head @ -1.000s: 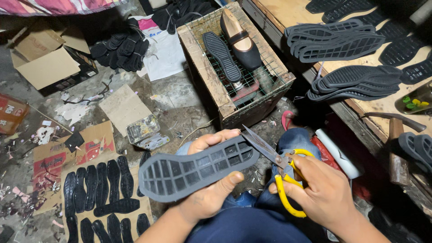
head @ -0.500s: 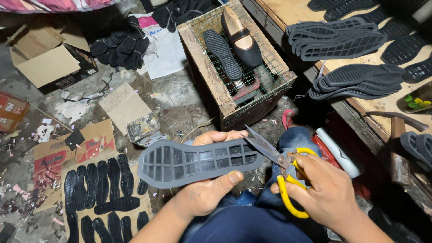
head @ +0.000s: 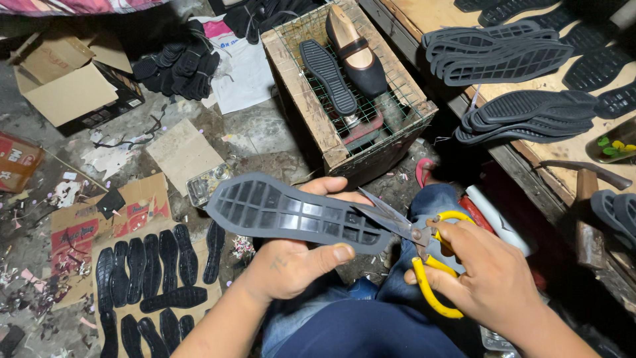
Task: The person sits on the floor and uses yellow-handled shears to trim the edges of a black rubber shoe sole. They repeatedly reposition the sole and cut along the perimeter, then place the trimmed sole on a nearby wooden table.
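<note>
Since a second ago, the dark grey rubber shoe sole (head: 295, 213) has swung a little flatter across the middle of the frame, and the blades have crept further along its near edge. My left hand (head: 301, 262) holds that sole, thumb pressed on the lower rim, fingers curled behind it. My right hand (head: 487, 278) is wrapped through the loops of the yellow-handled steel scissors (head: 414, 245), whose blades stand partly open with the tips lying over the heel end of the sole. I judge this to be trimming the rim; the next snip calls for turning the sole so the edge feeds squarely into the blades, clear of my thumb.

Facing me is the sole's inner side, a moulded grid of square cells, with the toe pointing to the left of the frame.

Lower left, rows of small black soles (head: 149, 285) lie on a flattened cardboard sheet (head: 83, 225). Further up, at centre, a wooden crate with a wire mesh top (head: 301, 73) carries a black flat shoe (head: 358, 56) and another black sole (head: 328, 76). At upper right, stacks of black soles (head: 503, 59) rest on a wooden bench (head: 424, 13).
</note>
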